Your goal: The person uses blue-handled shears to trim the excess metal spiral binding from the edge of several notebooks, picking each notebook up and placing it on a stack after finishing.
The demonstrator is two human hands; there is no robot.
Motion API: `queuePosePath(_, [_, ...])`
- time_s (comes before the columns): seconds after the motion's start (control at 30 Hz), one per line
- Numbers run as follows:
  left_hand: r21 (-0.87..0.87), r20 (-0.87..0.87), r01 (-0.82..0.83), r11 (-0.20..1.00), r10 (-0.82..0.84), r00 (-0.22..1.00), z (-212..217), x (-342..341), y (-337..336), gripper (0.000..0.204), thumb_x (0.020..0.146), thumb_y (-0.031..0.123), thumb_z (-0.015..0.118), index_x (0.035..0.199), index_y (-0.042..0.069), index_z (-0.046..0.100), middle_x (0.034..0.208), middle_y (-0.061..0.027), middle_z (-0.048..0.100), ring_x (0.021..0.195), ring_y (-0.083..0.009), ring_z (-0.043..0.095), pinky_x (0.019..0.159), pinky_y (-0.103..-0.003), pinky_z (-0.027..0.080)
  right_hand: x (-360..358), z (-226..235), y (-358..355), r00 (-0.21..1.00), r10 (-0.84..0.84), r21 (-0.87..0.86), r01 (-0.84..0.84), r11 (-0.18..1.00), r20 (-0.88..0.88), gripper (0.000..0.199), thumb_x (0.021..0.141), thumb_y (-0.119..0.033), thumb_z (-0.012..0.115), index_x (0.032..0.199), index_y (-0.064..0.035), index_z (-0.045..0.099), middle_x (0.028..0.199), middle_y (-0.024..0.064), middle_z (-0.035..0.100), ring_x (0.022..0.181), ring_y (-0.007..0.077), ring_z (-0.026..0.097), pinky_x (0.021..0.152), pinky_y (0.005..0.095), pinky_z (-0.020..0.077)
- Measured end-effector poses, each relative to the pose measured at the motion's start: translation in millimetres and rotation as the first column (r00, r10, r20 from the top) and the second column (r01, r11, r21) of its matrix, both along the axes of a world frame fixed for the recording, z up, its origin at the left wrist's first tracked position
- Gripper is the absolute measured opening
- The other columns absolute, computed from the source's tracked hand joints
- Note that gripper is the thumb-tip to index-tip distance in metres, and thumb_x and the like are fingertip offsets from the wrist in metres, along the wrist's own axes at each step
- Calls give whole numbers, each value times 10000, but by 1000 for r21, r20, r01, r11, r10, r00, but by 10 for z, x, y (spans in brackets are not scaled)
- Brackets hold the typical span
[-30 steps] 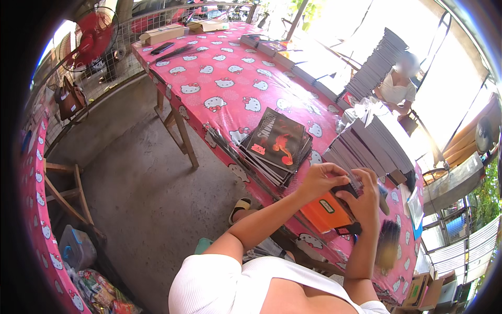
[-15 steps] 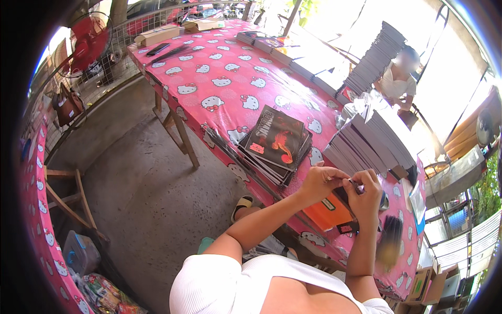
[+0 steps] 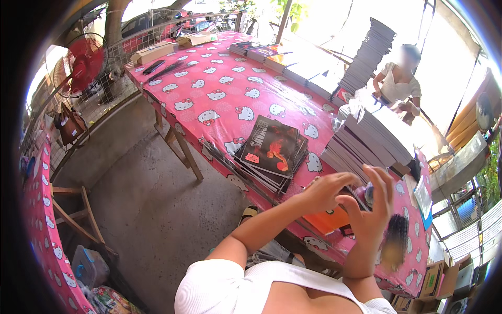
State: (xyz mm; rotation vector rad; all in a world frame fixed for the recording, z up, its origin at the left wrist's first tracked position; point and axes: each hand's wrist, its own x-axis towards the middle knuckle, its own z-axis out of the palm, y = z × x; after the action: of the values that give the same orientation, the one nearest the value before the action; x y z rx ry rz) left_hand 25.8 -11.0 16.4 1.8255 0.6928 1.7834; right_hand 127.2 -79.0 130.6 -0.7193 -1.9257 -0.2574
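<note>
My left hand (image 3: 328,191) and my right hand (image 3: 370,212) are raised close together over the near side of the table. The right hand is open, its fingers up and thumb apart. The left hand's fingers are loosely bent and apart, and I see nothing held in either hand. Partly hidden below them lies an orange-covered book (image 3: 329,221). To the left is a small pile of dark spiral notebooks (image 3: 271,149), the top one with a red-orange figure on its cover. A bundle of black binding coils (image 3: 396,238) sits right of my right hand.
A pink patterned cloth covers the table (image 3: 209,99). Large paper stacks (image 3: 361,144) stand beyond my hands, and a tall leaning stack (image 3: 366,55) rises farther back. Across the table is another person (image 3: 400,86). A phone (image 3: 153,67) lies at the far left; a red fan (image 3: 83,65) stands beyond.
My fingertips, pinched together before, have come apart, and the right hand's fingers have spread upward. The person across the table has shifted their arms. The whole view has tilted slightly.
</note>
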Motion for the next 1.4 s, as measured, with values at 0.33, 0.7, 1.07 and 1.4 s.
queuePosePath(0.33, [-215, -222, -956, 201, 943, 249, -627, -1739, -106, 255, 722, 206, 802, 881, 62, 664, 805, -74, 644, 782, -176, 608, 717, -320, 484, 816, 248, 1253, 955, -286, 27, 285, 958, 72, 256, 734, -173, 727, 948, -55, 652, 1105, 122, 592, 1055, 308, 538, 902, 411, 421])
queuePosePath(0.7, [-404, 573, 210, 890, 67, 817, 7, -914, 116, 364, 912, 372, 581, 1081, 52, 545, 1168, -147, 563, 1024, -290, 588, 900, -408, 462, 746, 48, 1530, 865, -348, 71, 346, 935, 361, 250, 811, -89, 535, 1021, -107, 670, 909, 47, 634, 939, 232, 583, 808, 384, 464])
queuePosePath(1.07, [-348, 234, 345, 872, -275, 933, 581, -278, -46, 271, 865, 150, 670, 1071, -7, 588, 918, 4, 600, 796, -76, 528, 713, -235, 440, 1485, -987, 430, 767, -25, -610, -491, 621, -642, 464, 700, 14, 755, 1120, -37, 565, 1103, 68, 608, 1047, 150, 549, 870, 295, 454])
queuePosePath(1.4, [-198, -95, -200, 960, 184, 978, 38, -144, 57, 602, 774, 133, 755, 1280, 1, 455, 1210, -122, 543, 1106, -189, 529, 930, -293, 418, 1595, -1939, 519, 990, -85, -619, -1, 785, -109, 502, 748, -70, 744, 1196, -43, 521, 1125, 112, 612, 1047, 222, 559, 875, 333, 440])
